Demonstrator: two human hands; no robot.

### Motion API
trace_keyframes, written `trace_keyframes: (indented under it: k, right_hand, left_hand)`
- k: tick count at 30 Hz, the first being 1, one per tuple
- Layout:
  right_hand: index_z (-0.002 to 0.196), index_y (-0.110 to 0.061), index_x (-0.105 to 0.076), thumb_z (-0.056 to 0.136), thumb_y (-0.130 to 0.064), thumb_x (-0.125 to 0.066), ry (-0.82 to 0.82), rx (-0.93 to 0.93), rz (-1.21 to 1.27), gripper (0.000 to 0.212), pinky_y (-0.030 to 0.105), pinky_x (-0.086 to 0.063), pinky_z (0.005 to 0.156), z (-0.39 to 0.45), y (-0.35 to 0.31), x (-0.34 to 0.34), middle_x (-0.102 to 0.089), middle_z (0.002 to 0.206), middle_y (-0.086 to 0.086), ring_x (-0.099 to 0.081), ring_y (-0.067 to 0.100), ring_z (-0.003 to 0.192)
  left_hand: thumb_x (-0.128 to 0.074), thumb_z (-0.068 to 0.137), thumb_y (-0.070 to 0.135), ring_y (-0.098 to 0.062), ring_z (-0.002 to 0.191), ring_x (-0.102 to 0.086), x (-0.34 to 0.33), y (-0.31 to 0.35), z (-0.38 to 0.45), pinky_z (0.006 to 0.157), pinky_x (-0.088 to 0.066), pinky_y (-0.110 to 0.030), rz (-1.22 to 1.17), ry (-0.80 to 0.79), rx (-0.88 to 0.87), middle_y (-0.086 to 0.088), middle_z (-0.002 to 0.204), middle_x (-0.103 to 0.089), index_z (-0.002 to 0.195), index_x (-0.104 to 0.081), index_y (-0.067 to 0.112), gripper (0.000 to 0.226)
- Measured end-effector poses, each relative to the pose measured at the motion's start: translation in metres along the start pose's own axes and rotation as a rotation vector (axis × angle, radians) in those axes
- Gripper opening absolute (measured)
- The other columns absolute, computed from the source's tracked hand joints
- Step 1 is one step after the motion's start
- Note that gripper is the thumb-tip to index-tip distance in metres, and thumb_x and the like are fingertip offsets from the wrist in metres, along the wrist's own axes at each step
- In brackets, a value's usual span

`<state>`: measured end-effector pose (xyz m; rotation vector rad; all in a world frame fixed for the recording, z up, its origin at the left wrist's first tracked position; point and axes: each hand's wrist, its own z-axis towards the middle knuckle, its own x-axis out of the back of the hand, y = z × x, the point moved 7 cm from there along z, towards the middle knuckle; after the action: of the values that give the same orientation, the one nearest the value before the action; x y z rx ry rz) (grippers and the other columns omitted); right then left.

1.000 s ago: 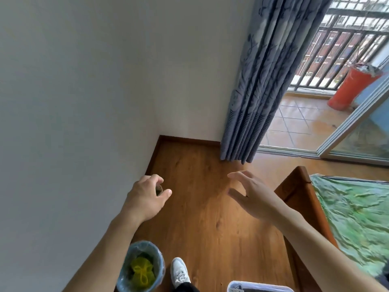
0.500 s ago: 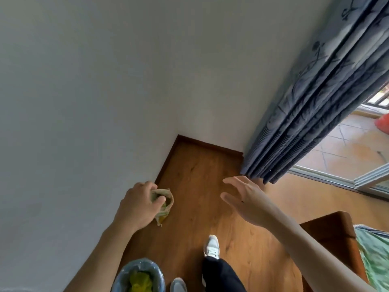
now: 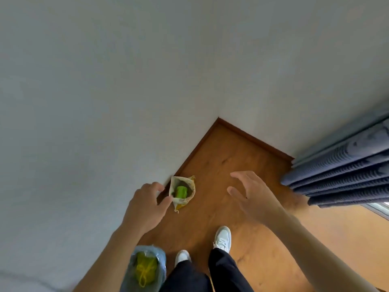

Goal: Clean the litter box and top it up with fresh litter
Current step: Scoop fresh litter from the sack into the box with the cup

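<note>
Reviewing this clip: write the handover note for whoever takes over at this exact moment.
Left hand: fingers curled, thumb and forefinger at the rim of the open litter bag; a firm grip is not clear.
Right hand: open, empty, hovering above the floor.
The bag stands by the wall, a green scoop inside.
Lined bin near the feet holds a tied yellow bag.
Litter box is not in view, so cleaning progress cannot be judged.
Left: take the bag and top up.
</note>
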<state>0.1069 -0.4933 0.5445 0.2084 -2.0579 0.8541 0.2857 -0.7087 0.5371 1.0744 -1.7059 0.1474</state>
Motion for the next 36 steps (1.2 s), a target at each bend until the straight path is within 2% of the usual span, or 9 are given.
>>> trace_keyframes:
  k: [3, 7, 14, 16, 19, 22, 28, 31, 36]
  right_hand:
    - [0.141, -0.029, -0.041, 0.098, -0.05, -0.041, -0.044, 0.022, -0.025, 0.048, 0.036, -0.037, 0.111, 0.036, 0.012, -0.028, -0.041, 0.147, -0.007, -0.039, 0.01, 0.134]
    - [0.14, -0.027, -0.043, 0.098, -0.048, -0.042, -0.093, -0.009, 0.01, 0.047, 0.037, -0.039, 0.109, 0.086, 0.038, -0.085, -0.044, 0.144, -0.007, -0.042, 0.009, 0.13]
    - [0.139, -0.026, -0.044, 0.097, -0.043, -0.045, -0.075, -0.071, 0.061, 0.045, 0.034, -0.04, 0.106, 0.174, 0.085, -0.207, -0.048, 0.137, -0.005, -0.045, 0.011, 0.125]
    - [0.138, -0.026, -0.045, 0.096, -0.043, -0.046, -0.071, -0.086, 0.077, 0.046, 0.034, -0.043, 0.102, 0.194, 0.098, -0.247, -0.05, 0.134, -0.005, -0.048, 0.01, 0.121]
    - [0.137, -0.027, -0.045, 0.095, -0.046, -0.044, -0.069, -0.104, 0.08, 0.047, 0.024, -0.042, 0.09, 0.223, 0.118, -0.303, -0.051, 0.13, -0.007, -0.05, 0.004, 0.108]
    - [0.135, -0.026, -0.048, 0.094, -0.047, -0.043, -0.062, -0.118, 0.101, 0.047, 0.02, -0.041, 0.083, 0.253, 0.136, -0.351, -0.052, 0.128, -0.007, -0.051, 0.003, 0.101]
    - [0.136, -0.026, -0.047, 0.094, -0.047, -0.048, -0.043, -0.19, 0.128, 0.047, 0.031, -0.048, 0.092, 0.309, 0.169, -0.433, -0.05, 0.134, -0.006, -0.053, 0.01, 0.112]
    - [0.136, -0.026, -0.046, 0.095, -0.045, -0.048, -0.048, -0.213, 0.135, 0.046, 0.033, -0.05, 0.089, 0.338, 0.181, -0.468, -0.05, 0.132, -0.003, -0.054, 0.013, 0.111]
    - [0.139, -0.024, -0.041, 0.094, -0.048, -0.052, -0.085, -0.249, 0.103, 0.052, 0.029, -0.047, 0.084, 0.375, 0.197, -0.523, -0.048, 0.132, -0.003, -0.053, 0.015, 0.114]
  left_hand:
    - [-0.056, 0.096, 0.043, -0.008, 0.103, -0.055, -0.028, -0.016, 0.032, 0.087, -0.044, -0.023, -0.07, -0.001, 0.057, 0.008, 0.128, -0.058, 0.128, -0.055, 0.027, 0.036]
    - [-0.059, 0.095, 0.038, -0.005, 0.102, -0.056, -0.079, -0.053, 0.086, 0.086, -0.049, -0.025, -0.182, -0.007, 0.127, 0.008, 0.122, -0.062, 0.122, -0.059, 0.027, 0.029]
    - [-0.058, 0.097, 0.033, -0.005, 0.098, -0.06, -0.187, -0.127, 0.194, 0.082, -0.052, -0.024, -0.215, -0.013, 0.168, 0.007, 0.117, -0.065, 0.118, -0.06, 0.025, 0.023]
    - [-0.059, 0.097, 0.033, -0.006, 0.097, -0.06, -0.22, -0.15, 0.224, 0.083, -0.053, -0.025, -0.204, -0.016, 0.173, 0.007, 0.117, -0.065, 0.119, -0.059, 0.025, 0.023]
    - [-0.061, 0.096, 0.031, -0.005, 0.094, -0.059, -0.266, -0.179, 0.267, 0.08, -0.051, -0.022, -0.19, -0.013, 0.17, 0.007, 0.114, -0.065, 0.118, -0.059, 0.024, 0.024]
    - [-0.063, 0.095, 0.032, -0.008, 0.096, -0.06, -0.309, -0.207, 0.304, 0.08, -0.052, -0.024, -0.173, -0.002, 0.172, 0.006, 0.112, -0.063, 0.119, -0.058, 0.023, 0.026]
    - [-0.062, 0.096, 0.031, -0.009, 0.093, -0.059, -0.379, -0.259, 0.353, 0.076, -0.048, -0.022, -0.147, -0.009, 0.177, 0.007, 0.108, -0.061, 0.123, -0.057, 0.022, 0.029]
    - [-0.064, 0.094, 0.03, -0.01, 0.096, -0.059, -0.405, -0.278, 0.374, 0.077, -0.046, -0.022, -0.124, -0.015, 0.139, 0.003, 0.111, -0.063, 0.127, -0.058, 0.021, 0.035]
    - [-0.067, 0.092, 0.033, -0.022, 0.109, -0.061, -0.444, -0.314, 0.406, 0.089, -0.055, -0.038, -0.042, -0.016, 0.189, -0.005, 0.122, -0.06, 0.135, -0.051, 0.013, 0.051]
